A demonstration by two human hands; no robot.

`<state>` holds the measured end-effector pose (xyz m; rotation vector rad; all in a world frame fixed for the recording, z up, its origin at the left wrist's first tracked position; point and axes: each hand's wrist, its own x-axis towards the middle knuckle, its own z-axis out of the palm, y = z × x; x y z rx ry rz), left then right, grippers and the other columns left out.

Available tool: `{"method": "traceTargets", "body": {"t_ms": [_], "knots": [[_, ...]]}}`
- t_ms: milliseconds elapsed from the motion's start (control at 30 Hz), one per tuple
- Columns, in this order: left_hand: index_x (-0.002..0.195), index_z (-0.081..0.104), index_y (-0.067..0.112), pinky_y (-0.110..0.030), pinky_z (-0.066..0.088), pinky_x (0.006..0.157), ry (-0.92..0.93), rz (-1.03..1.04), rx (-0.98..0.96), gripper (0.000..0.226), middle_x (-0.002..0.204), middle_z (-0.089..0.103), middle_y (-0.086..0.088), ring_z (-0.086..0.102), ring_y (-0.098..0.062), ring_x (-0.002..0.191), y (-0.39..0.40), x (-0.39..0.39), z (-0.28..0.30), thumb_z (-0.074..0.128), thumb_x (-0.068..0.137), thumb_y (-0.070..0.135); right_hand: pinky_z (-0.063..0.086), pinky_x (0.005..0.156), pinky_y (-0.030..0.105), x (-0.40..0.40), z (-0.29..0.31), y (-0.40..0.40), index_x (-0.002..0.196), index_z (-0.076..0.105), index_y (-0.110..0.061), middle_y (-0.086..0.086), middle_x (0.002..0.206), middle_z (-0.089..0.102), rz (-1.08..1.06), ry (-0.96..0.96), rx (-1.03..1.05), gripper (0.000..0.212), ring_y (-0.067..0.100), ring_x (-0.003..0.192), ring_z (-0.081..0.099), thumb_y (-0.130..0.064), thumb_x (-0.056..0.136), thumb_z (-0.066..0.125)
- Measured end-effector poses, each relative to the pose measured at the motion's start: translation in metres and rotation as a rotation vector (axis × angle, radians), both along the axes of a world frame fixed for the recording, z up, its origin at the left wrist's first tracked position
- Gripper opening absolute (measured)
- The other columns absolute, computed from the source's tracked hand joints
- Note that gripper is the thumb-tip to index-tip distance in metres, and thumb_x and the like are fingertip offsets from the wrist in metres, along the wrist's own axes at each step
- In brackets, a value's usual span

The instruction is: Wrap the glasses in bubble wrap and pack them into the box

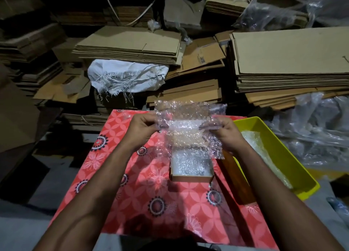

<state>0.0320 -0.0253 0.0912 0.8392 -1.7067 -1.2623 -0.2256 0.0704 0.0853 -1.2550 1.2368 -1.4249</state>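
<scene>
The left hand point(140, 127) and right hand point(225, 132) each pinch one side edge of the bubble wrap sheet point(187, 126), stretched left-to-right, hanging above the small cardboard box point(190, 178) on the bench point(143, 203).

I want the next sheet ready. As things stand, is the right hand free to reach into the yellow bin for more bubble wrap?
Probably not yet. The right hand has its grip on the bubble wrap sheet, as does the left hand. The yellow bin sits just beside it, open-topped and unobstructed.
</scene>
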Motion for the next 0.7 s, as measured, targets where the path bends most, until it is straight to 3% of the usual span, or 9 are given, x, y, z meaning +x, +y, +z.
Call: {"method": "traceTargets", "body": {"t_ms": [100, 233, 300, 367, 433, 533, 567, 633, 700], "knots": [[0.065, 0.079, 0.025, -0.023, 0.054, 0.08, 0.005, -0.056, -0.009, 0.056, 0.096, 0.075, 0.008, 0.068, -0.009, 0.098, 0.0, -0.003, 0.0, 0.058, 0.079, -0.026, 0.055, 0.064, 0.022, -0.005, -0.006, 0.001, 0.061, 0.074, -0.02, -0.003, 0.062, 0.068, 0.047, -0.027, -0.043, 0.04, 0.008, 0.057, 0.063, 0.012, 0.08, 0.061], [0.074, 0.077, 0.025, -0.023, 0.045, 0.086, 0.111, -0.035, 0.101, 0.05, 0.097, 0.073, 0.006, 0.062, -0.018, 0.097, 0.002, -0.01, -0.005, 0.052, 0.087, -0.015, 0.049, 0.065, 0.023, -0.011, -0.01, 0.001, 0.062, 0.074, -0.019, -0.002, 0.065, 0.068, 0.043, 0.039, -0.061, 0.039, 0.011, 0.062, 0.061, 0.008, 0.073, 0.048], [0.106, 0.073, 0.016, -0.034, 0.04, 0.091, 0.267, -0.064, 0.307, 0.026, 0.111, 0.064, -0.004, 0.051, -0.024, 0.101, 0.004, -0.013, -0.013, 0.05, 0.098, 0.008, 0.048, 0.067, 0.024, -0.013, -0.011, 0.0, 0.062, 0.073, -0.018, -0.002, 0.065, 0.069, 0.023, 0.106, -0.088, 0.041, 0.013, 0.065, 0.061, 0.011, 0.071, 0.046], [0.128, 0.061, 0.014, -0.043, 0.042, 0.092, 0.287, -0.103, 0.515, 0.043, 0.126, 0.052, -0.008, 0.05, -0.027, 0.109, 0.01, -0.016, -0.019, 0.041, 0.103, 0.044, 0.048, 0.067, 0.024, -0.015, -0.011, -0.002, 0.061, 0.072, -0.019, -0.003, 0.065, 0.069, 0.003, 0.131, -0.095, 0.046, 0.012, 0.064, 0.061, 0.016, 0.07, 0.043], [0.138, 0.051, 0.015, -0.043, 0.049, 0.085, 0.186, -0.116, 0.596, 0.063, 0.119, 0.058, -0.011, 0.058, -0.023, 0.101, 0.017, -0.02, -0.024, 0.039, 0.095, 0.06, 0.049, 0.067, 0.024, -0.019, -0.013, -0.004, 0.06, 0.072, -0.02, -0.002, 0.065, 0.069, -0.025, 0.155, -0.094, 0.052, 0.013, 0.065, 0.062, 0.02, 0.07, 0.041], [0.111, 0.065, 0.007, -0.047, 0.046, 0.103, 0.065, -0.11, 0.499, 0.023, 0.098, 0.071, 0.0, 0.063, -0.023, 0.11, 0.022, -0.027, -0.03, 0.057, 0.098, 0.025, 0.05, 0.068, 0.027, -0.02, -0.014, -0.002, 0.06, 0.07, -0.017, 0.0, 0.065, 0.069, -0.037, 0.209, -0.089, 0.047, 0.014, 0.065, 0.062, 0.019, 0.069, 0.041], [0.102, 0.068, 0.008, -0.041, 0.048, 0.099, 0.026, -0.105, 0.453, 0.011, 0.093, 0.075, 0.001, 0.068, -0.019, 0.103, 0.024, -0.029, -0.031, 0.061, 0.096, 0.014, 0.049, 0.068, 0.027, -0.02, -0.015, -0.001, 0.062, 0.068, -0.015, 0.0, 0.066, 0.068, -0.052, 0.223, -0.063, 0.045, 0.013, 0.066, 0.061, 0.019, 0.07, 0.041], [0.108, 0.068, 0.002, -0.029, 0.055, 0.084, 0.017, -0.075, 0.453, 0.016, 0.099, 0.077, -0.006, 0.072, -0.016, 0.093, 0.021, -0.032, -0.037, 0.065, 0.093, 0.005, 0.045, 0.068, 0.028, -0.025, -0.025, -0.004, 0.068, 0.063, -0.017, -0.002, 0.074, 0.064, -0.14, 0.194, 0.008, 0.04, 0.013, 0.072, 0.057, 0.015, 0.079, 0.043], [0.115, 0.066, -0.004, -0.023, 0.057, 0.07, 0.064, -0.035, 0.494, 0.024, 0.102, 0.075, -0.013, 0.072, -0.017, 0.085, 0.021, -0.035, -0.039, 0.065, 0.091, 0.0, 0.049, 0.068, 0.034, -0.031, -0.037, -0.004, 0.078, 0.06, -0.022, 0.002, 0.092, 0.059, -0.216, -0.035, 0.121, 0.018, 0.02, 0.084, 0.057, -0.009, 0.088, 0.053]]}}
